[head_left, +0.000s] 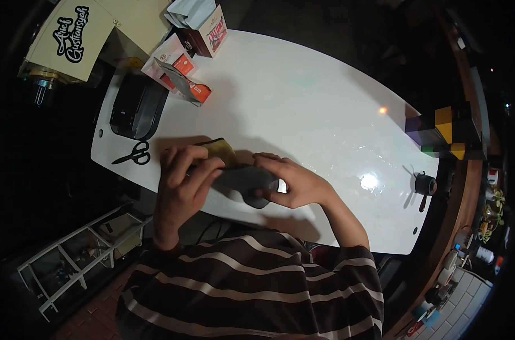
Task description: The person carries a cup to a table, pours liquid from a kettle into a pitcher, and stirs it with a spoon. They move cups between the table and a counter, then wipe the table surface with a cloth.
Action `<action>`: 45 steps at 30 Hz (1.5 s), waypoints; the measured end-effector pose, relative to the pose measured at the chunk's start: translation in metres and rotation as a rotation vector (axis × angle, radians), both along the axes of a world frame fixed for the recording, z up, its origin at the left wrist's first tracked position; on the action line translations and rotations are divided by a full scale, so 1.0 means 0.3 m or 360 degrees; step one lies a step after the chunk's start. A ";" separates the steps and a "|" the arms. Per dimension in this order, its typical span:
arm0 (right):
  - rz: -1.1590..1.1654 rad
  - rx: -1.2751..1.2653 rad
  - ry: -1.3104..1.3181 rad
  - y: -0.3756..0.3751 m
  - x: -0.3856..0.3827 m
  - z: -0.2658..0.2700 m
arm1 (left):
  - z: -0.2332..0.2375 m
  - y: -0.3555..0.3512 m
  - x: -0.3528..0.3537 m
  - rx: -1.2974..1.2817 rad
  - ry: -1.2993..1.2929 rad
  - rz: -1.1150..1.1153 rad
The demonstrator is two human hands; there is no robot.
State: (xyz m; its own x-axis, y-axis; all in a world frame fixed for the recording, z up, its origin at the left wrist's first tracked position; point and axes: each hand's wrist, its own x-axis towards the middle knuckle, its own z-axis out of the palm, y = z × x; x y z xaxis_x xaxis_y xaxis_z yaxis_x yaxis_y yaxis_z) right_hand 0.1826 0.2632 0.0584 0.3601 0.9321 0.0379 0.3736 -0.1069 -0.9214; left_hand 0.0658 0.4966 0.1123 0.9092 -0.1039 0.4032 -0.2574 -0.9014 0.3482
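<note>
A dark grey object with a smooth surface and a rounded lower end is held between my two hands above the near edge of the white table; I cannot make out its kind. My left hand has its fingers bent, the fingertips at the object's left end. From the other side my right hand grips the rounded end, thumb below and fingers above. An olive-yellow piece with a dark edge shows just behind the left fingers. Whether it belongs to the grey object cannot be seen.
Black scissors and a black tray-like device lie left on the white table. Printed pouches and a box stand behind. Coloured boxes and a small dark pot with a handle are at right.
</note>
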 end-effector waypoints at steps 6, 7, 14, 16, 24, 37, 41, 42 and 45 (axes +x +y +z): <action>-0.0175 -0.0041 -0.0431 -0.001 0.048 0.098 | -0.009 0.018 0.025 -0.0056 0.0023 0.0154; -0.0120 -0.0269 -0.0366 -0.023 0.051 0.100 | -0.028 0.019 0.039 -0.0095 0.0093 0.0149; 0.0458 -0.0361 0.0318 -0.023 0.066 0.121 | -0.033 0.005 0.072 -0.0173 0.0193 -0.0233; 0.0212 0.0211 0.0214 -0.030 0.060 0.061 | -0.026 0.015 0.075 -0.0194 0.0164 -0.0224; -0.0546 -0.0408 -0.0183 -0.093 0.018 0.123 | -0.081 0.048 0.036 0.0180 0.0094 0.0390; -0.0822 -0.0238 -0.0301 -0.252 -0.021 0.284 | -0.005 -0.050 -0.028 -0.0948 -0.0118 0.0882; -0.1089 -0.0250 -0.0555 -0.264 0.047 0.271 | -0.065 -0.046 0.132 -0.0678 -0.0273 0.0649; -0.1150 -0.0243 -0.0663 -0.257 0.083 0.254 | -0.105 -0.045 0.206 -0.0748 -0.0224 0.0643; -0.1372 -0.0196 -0.0850 -0.236 0.263 0.131 | -0.238 -0.032 0.502 -0.0260 -0.0662 0.0565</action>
